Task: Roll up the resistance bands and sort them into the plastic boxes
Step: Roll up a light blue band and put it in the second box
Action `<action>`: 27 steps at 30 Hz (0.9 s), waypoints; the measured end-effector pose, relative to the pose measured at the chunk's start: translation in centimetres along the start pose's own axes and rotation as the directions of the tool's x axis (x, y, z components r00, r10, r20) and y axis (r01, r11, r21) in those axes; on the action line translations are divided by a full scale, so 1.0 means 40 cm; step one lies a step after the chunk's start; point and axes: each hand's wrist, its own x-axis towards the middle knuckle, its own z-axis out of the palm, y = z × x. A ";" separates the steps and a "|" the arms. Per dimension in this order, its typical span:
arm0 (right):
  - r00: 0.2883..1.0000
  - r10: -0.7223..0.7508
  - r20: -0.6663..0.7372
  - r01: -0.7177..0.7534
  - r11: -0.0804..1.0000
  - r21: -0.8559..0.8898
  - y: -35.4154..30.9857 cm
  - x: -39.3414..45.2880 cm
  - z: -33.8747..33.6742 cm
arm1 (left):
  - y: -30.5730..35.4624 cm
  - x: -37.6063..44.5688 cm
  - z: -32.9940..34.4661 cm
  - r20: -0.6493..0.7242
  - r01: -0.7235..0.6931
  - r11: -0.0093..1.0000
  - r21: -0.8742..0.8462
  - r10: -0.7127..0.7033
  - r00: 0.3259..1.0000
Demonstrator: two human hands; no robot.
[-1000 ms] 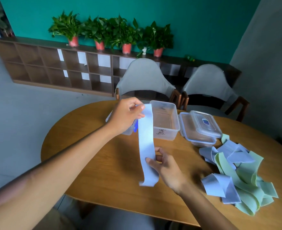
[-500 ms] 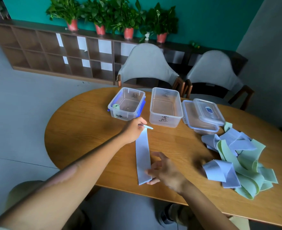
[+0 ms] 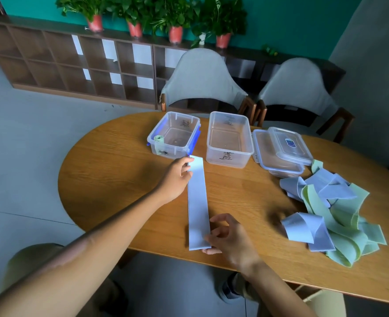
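1. Both hands hold one pale blue band [image 3: 198, 202] laid flat and straight on the wooden counter [image 3: 120, 179]. The left hand [image 3: 177, 177] pinches the band's far end, just in front of the boxes; the right hand [image 3: 227, 234] has loosely curled fingers touching the near end, close to the counter's near edge.
2. Writing: each clear box carries a dark handwritten mark on its near wall, too small to read. The upper lid [image 3: 289, 145] bears a small blue oval sticker, also unreadable.
3. Containers along the far edge: the left box [image 3: 175, 136], with blue clips, holds one rolled green band [image 3: 159, 139] in its near left corner. The middle box [image 3: 229, 140] shows nothing inside. Two lids lie stacked to its right.
4. A loose heap of bands [image 3: 335, 213], pale blue and pale green, lies toward the counter's right end, well apart from the hands.
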 end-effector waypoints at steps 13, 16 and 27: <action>0.989 -0.116 -0.090 0.112 0.993 -0.047 0.025 -0.033 0.016 | -0.018 -0.242 0.011 0.118 0.001 0.999 0.045 -0.006 0.993; 0.977 -0.176 -0.116 0.155 0.972 -0.174 0.017 -0.050 0.021 | -0.010 -0.284 0.012 0.112 -0.009 0.997 0.077 0.001 0.994; 0.816 -0.554 0.165 0.513 0.562 -0.648 0.061 -0.087 -0.017 | -0.005 -0.427 -0.002 0.244 -0.348 0.890 0.295 0.282 0.928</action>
